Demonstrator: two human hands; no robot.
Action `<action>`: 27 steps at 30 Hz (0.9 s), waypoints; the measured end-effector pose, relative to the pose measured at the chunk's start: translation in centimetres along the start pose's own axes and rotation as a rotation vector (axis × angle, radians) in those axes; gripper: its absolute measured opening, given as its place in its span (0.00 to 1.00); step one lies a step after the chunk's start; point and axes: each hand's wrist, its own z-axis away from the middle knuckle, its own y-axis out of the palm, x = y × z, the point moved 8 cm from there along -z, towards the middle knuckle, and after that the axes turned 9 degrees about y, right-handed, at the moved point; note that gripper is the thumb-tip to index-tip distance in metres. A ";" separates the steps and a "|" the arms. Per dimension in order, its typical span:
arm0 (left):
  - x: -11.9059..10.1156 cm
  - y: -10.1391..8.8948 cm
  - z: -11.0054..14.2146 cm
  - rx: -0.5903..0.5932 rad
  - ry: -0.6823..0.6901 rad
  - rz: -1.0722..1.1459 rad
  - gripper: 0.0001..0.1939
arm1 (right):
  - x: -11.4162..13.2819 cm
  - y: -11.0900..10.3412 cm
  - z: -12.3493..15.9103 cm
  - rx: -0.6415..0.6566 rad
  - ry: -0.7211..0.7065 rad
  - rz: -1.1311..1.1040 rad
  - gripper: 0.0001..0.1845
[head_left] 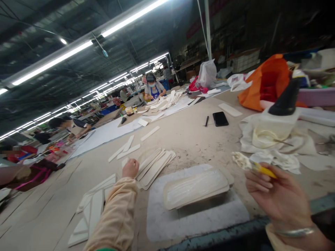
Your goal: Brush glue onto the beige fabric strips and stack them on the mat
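Note:
My right hand [278, 195] is closed around the yellow handle of a brush [265, 170]. Its bristle end, coated in something off-white, points left above the table. My left hand [131, 168] is curled closed at the left end of a fanned pile of pale flat strips [157, 167]; what its fingers hold, if anything, is hidden. Between my hands, a stack of rounded pale panels [197, 188] lies on a white sheet [162, 223]. Wet-looking white streaks cover the top panel.
More pale pieces [91, 209] lie left of my forearm. A white container [278, 122] with a black cone, an orange bag [272, 80] and cloth [277, 158] stand right. A phone [220, 119] and pen [206, 121] lie farther back. Co-workers [154, 89] sit across.

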 end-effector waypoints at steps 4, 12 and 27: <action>-3.1 -4.0 3.5 -0.154 0.096 0.089 0.13 | 1.0 0.9 0.0 -0.014 -0.176 0.213 0.12; -14.0 -6.4 14.8 -0.021 0.568 0.544 0.11 | -0.1 1.9 0.3 0.026 -0.443 0.632 0.14; -14.9 0.3 16.1 0.373 0.056 1.456 0.25 | -1.2 2.5 1.5 -0.184 -0.669 1.172 0.21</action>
